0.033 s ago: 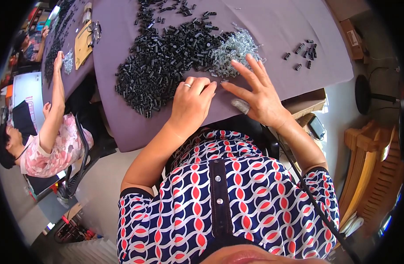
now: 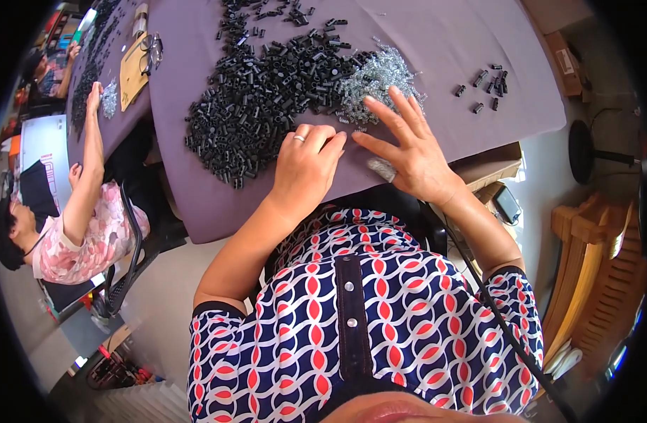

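My left hand point(image 2: 307, 166), with a ring on one finger, is closed at the right edge of a large heap of small black cylindrical parts point(image 2: 246, 113). Its fingertips are pressed together, and whatever they hold is hidden. My right hand point(image 2: 415, 151) has its fingers spread over the near side of a pile of small silvery coil springs point(image 2: 380, 77). A whitish covering point(image 2: 382, 169) wraps its thumb. The right index fingertip lies just to the right of the left fingertips, beside a few loose springs.
Several black parts point(image 2: 493, 83) lie apart on the purple tablecloth point(image 2: 464, 35) at the right. Eyeglasses point(image 2: 153, 53) rest by a brown envelope point(image 2: 132, 74) at the left. A co-worker in a pink top point(image 2: 91, 218) reaches over another table. Wooden furniture point(image 2: 598, 261) stands at the right.
My right hand has shifted very slightly up and to the left. The left hand and the piles look the same.
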`<state>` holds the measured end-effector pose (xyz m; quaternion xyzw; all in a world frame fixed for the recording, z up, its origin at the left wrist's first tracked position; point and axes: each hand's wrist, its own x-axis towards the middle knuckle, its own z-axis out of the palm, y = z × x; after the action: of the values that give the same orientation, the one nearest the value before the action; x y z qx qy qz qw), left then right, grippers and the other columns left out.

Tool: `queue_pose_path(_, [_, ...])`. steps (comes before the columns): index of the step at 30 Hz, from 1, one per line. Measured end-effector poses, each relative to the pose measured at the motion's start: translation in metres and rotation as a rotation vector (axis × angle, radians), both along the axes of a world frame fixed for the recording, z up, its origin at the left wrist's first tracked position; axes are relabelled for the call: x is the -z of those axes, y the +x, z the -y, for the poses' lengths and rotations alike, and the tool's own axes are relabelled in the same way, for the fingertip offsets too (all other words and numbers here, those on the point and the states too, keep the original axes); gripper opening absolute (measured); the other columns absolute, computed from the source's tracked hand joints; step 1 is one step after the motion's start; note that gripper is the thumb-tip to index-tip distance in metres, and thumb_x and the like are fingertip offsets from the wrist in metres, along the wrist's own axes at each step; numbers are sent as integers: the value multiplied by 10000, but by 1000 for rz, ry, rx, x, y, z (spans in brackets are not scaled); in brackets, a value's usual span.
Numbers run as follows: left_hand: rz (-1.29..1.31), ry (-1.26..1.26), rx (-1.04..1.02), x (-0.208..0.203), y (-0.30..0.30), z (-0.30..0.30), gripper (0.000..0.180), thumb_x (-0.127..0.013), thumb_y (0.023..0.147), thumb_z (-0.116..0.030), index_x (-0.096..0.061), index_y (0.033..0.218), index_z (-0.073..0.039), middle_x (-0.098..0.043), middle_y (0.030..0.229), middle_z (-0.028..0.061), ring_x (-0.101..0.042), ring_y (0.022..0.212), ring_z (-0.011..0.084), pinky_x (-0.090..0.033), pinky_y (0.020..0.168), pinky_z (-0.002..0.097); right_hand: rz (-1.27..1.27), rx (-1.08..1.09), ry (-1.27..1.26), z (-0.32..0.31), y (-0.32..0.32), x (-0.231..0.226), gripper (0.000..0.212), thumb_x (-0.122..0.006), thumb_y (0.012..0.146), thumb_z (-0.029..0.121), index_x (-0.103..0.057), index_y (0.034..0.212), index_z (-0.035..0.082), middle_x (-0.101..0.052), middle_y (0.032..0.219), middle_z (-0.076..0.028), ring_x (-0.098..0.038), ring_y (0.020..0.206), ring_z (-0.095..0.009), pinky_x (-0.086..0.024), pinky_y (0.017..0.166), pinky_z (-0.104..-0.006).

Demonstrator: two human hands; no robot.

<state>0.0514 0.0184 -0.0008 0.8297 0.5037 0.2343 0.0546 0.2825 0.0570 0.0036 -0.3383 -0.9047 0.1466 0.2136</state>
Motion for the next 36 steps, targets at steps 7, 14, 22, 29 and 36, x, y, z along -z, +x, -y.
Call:
queue_pose_path(7, [60,-10,-65,-11,-26,19,251,-742,807,-62,-718,1056,-51,-637,1010,59,-597,943,275,-482,819,389,-11,17,-42,-7,-10,0,442,-718,747,89,-734,1186,137,-384,1578,-133,-207,1506,-450,-209,1191,-630])
queue_pose_path(14, [27,-44,-3,-7,-43,29,292,-733,806,-52,-704,1096,-58,-627,1035,62,-592,952,268,-467,830,390,-121,28,-77,-7,18,-13,307,-728,837,202,-767,1135,139,-432,1553,-142,-199,1517,-432,-172,1205,-599])
queue_pose_path(22, [47,11,31,-3,-37,12,281,-741,801,-71,-704,1079,-70,-620,998,45,-589,919,255,-461,796,385,140,795,282,-53,149,2,361,-717,767,-70,-761,1054,144,-548,1454,-88,-371,1444,-382,-353,1170,-464])
queue_pose_path(29, [40,-18,23,-5,-35,12,166,-749,799,-86,-686,952,-75,-616,942,49,-588,883,259,-477,769,385,-93,29,84,-10,3,-17,379,-691,592,-33,-734,951,80,-632,1160,-71,-580,1102,-308,-482,918,-418])
queue_pose_path(36, [77,-56,-84,-5,-31,25,169,-747,807,-96,-677,958,-73,-620,952,60,-590,891,273,-483,785,393,-22,-59,51,-25,-36,-7,399,-701,566,-32,-729,949,75,-598,1018,-44,-549,951,-270,-468,834,-384])
